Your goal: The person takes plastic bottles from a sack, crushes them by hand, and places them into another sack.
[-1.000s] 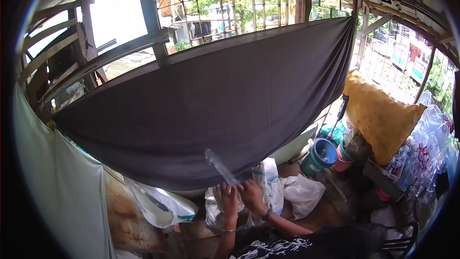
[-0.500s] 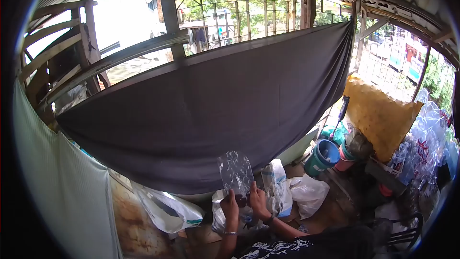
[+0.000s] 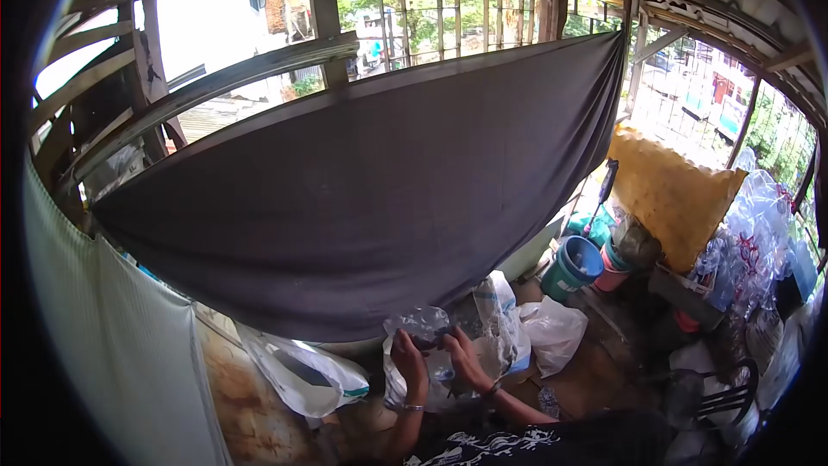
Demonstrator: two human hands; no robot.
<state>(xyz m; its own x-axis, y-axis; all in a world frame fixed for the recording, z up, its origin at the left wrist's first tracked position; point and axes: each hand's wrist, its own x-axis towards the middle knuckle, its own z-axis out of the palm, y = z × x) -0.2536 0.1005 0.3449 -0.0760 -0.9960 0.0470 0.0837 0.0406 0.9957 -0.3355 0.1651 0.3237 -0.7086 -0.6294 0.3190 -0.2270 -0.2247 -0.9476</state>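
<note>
A clear, glossy plastic piece (image 3: 420, 319), perhaps a bag, is held up between my hands in front of the dark cloth (image 3: 362, 207). My left hand (image 3: 410, 361) is closed on its near left edge. Fingers of my right hand (image 3: 467, 364) grip the near right edge. A dark patch shows between the hands; I cannot make out what it is. Just beyond and below stand a white sack with blue marks (image 3: 511, 328) and a white plastic bag (image 3: 554, 334), both apart from the hands.
An open white sack (image 3: 306, 375) lies at the left. On the right are a blue-green bucket (image 3: 571, 269), a yellow sheet (image 3: 677, 194), a pile of clear plastic (image 3: 763, 242) and a black chair (image 3: 733, 393). A pale green cloth (image 3: 129, 345) hangs at far left.
The plastic piece, upright before, is now lower and looks shorter, tipped or folded down. Both hands remain on it. The whole view has shifted slightly.
</note>
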